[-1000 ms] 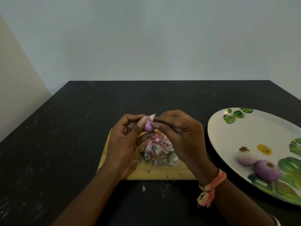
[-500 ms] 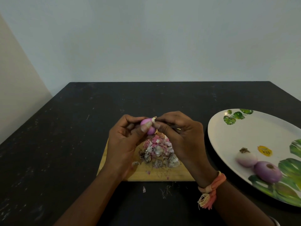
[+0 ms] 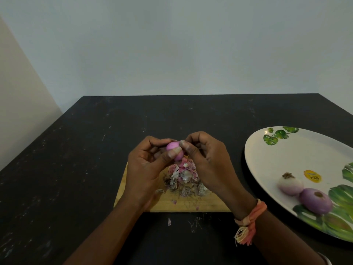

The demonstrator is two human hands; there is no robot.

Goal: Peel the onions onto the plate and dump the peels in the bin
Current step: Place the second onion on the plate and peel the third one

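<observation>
A small pink onion [image 3: 173,146] is held up in my left hand [image 3: 148,170], thumb across its front. My right hand [image 3: 209,165] pinches at the onion's right end with thumb and fingertips. Both hands hover above a heap of pink and grey peels [image 3: 184,178] lying on a wooden cutting board [image 3: 183,204]. At the right, a white plate with green leaf prints [image 3: 277,159] carries two peeled onions, a pale one [image 3: 290,185] and a purple one [image 3: 315,200]. No bin is in view.
The board and plate sit on a black table [image 3: 76,159] that meets pale walls at the back and left. A few peel scraps [image 3: 169,221] and root hairs lie on the table just in front of the board.
The onion has been turned in my left hand, showing more smooth pink surface. The pale tip that stood out at its top is now covered by my right fingertips.
</observation>
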